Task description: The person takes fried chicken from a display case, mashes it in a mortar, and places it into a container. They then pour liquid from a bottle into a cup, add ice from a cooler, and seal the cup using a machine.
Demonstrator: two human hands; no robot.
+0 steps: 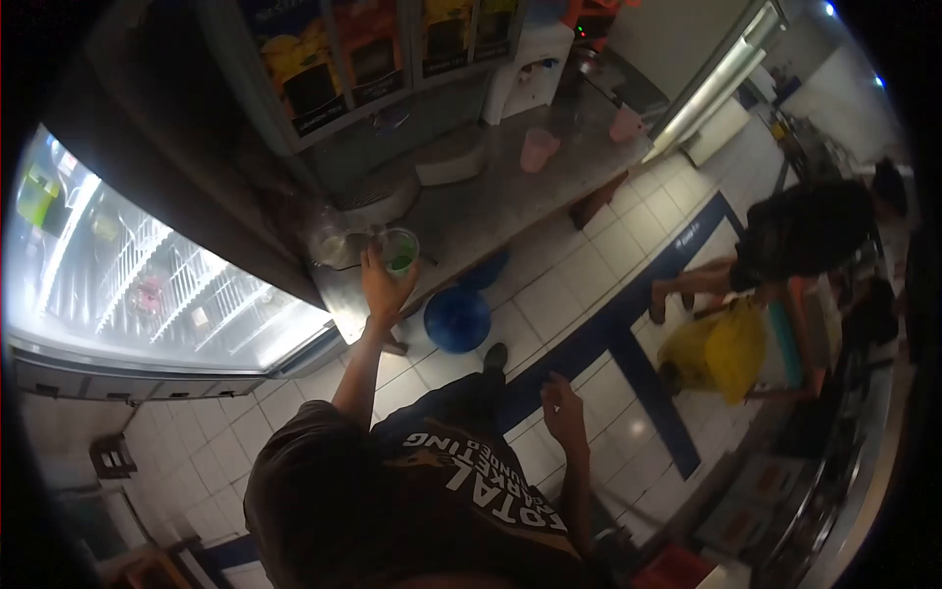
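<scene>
A clear cup with something green in it is held in my left hand, whose fingers wrap round its side at the near end of the grey counter. Right beside the cup, on the counter's corner, are clear containers, blurred in the dim light. My right hand hangs low over the tiled floor, away from the counter. Its fingers are partly bent and blurred, and whether they hold anything is unclear.
Pink pitchers and a white water dispenser stand farther along the counter. Below it is a blue round container. A lit glass fridge is at left. Another person is at right near a yellow bag.
</scene>
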